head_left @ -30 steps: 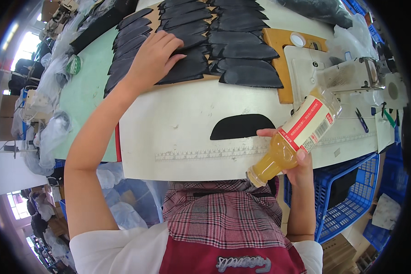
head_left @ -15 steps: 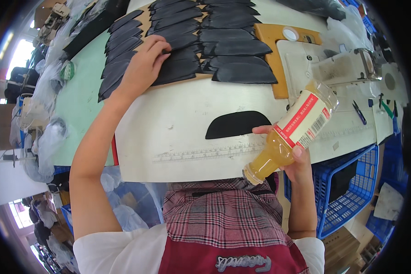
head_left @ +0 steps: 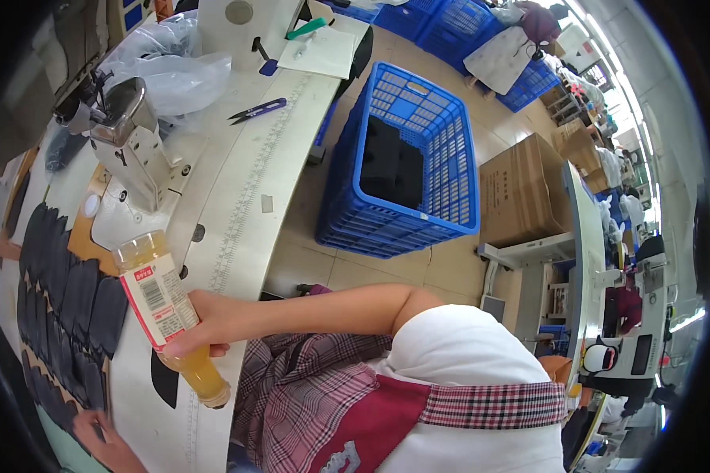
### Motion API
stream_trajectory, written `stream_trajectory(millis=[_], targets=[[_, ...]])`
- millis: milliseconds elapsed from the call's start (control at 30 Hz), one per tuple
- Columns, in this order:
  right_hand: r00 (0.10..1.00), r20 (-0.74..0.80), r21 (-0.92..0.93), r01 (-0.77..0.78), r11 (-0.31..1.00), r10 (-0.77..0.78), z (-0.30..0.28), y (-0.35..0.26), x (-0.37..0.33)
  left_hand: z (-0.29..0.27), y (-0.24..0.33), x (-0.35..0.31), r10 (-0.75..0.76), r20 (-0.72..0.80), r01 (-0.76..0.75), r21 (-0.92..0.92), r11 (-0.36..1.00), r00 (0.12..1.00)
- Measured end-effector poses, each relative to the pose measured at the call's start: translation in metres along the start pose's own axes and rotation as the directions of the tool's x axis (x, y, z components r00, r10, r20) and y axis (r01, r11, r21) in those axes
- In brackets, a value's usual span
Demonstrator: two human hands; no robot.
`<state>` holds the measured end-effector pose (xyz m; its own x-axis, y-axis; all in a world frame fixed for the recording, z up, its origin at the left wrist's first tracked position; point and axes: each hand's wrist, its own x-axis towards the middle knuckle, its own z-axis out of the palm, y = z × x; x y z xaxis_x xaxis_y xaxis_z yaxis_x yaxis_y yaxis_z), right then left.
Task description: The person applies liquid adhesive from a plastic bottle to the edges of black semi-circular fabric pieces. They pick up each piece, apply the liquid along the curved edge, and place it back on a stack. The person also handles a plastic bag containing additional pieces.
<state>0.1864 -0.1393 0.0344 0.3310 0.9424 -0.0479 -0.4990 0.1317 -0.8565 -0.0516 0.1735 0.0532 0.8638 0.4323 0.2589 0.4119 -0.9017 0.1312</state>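
Note:
My right hand [head_left: 207,325] grips a clear plastic bottle [head_left: 159,306] of orange drink with a red and white label, held upright-tilted over the white worktable [head_left: 237,229]. The bottle has no cap on. My left hand [head_left: 105,446] shows only partly at the lower left edge, fingers spread, resting by the rows of black fabric pieces [head_left: 61,293] laid overlapping on the table. One separate black piece [head_left: 164,380] lies near the table's front edge, just below the bottle.
A sewing machine [head_left: 132,135] stands on the table beyond the bottle, with purple snips [head_left: 257,110] and a crumpled plastic bag [head_left: 159,65] behind it. On the floor sit a blue crate [head_left: 406,169] and a cardboard box [head_left: 527,191]. Another workstation [head_left: 623,331] is at right.
The view has swung sharply to the right, so the table now runs up the left side and the floor with the crate shows. The bottle stays in my right hand.

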Motion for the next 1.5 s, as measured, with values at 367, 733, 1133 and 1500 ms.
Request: stream_trajectory(millis=[367,733,1133,1500], targets=[[0.940,-0.280,-0.221,0.132,0.966,-0.192,-0.040,0.005,0.009,0.057,0.145,-0.071,-0.502,-0.187,0.326,-0.564,0.759,0.844],[0.897,0.190,-0.782,0.385,0.491,-0.400,0.036,-0.008,0.047,0.069,0.171,-0.055,-0.487,-0.183,0.344,-0.504,0.792,0.854],[0.864,0.384,-0.811,0.484,0.329,-0.324,0.056,0.011,0.066,0.071,0.175,-0.048,-0.486,-0.191,0.355,-0.471,0.808,0.853],[0.858,0.358,-0.888,0.434,0.149,-0.367,0.018,-0.016,0.055,0.069,0.174,-0.049,-0.482,-0.199,0.349,-0.470,0.811,0.853]])
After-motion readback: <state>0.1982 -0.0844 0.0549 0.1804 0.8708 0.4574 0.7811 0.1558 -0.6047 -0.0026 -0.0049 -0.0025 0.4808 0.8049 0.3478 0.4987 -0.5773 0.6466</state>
